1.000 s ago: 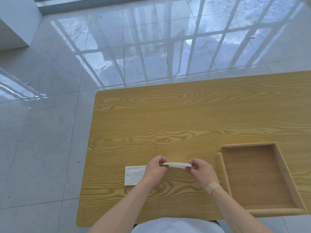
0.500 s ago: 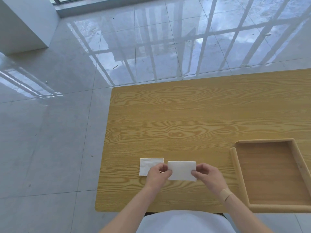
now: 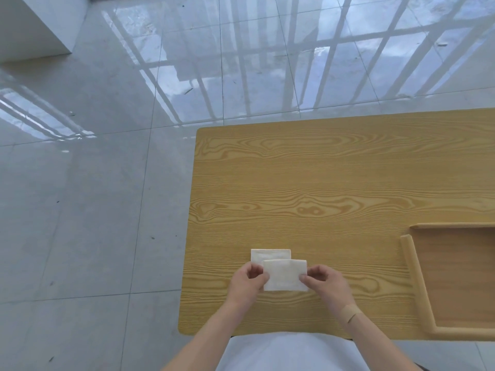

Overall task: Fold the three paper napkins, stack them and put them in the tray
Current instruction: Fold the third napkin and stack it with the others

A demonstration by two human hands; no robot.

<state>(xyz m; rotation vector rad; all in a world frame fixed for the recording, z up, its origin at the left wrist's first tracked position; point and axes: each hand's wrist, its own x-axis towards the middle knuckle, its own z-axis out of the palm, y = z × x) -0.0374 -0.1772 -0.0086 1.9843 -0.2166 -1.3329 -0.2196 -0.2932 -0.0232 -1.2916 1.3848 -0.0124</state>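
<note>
Fingers of both hands pinch a folded white napkin [image 3: 284, 274] by its short edges. The left hand [image 3: 247, 283] grips the left edge between thumb and fingertips, and the right hand [image 3: 325, 281] grips the right edge the same way, so both are closed on the paper. A tan plaster [image 3: 351, 313] wraps the right wrist.

From the head camera, the held napkin overlaps the near part of a second folded napkin [image 3: 270, 255] that lies flat on the wooden table [image 3: 321, 183], a little further from the person and shifted slightly left. Whether the held napkin is touching the lower one or just above it is hard to judge from this angle. A third napkin cannot be picked out; it may be folded into the held piece.

To the right, well apart from the hands, a wooden tray [image 3: 412, 266] sits on the table with nothing visible inside, its right side cut off by the frame edge. Beyond the table is a glossy tiled floor [image 3: 107, 183] reflecting window bars.
</note>
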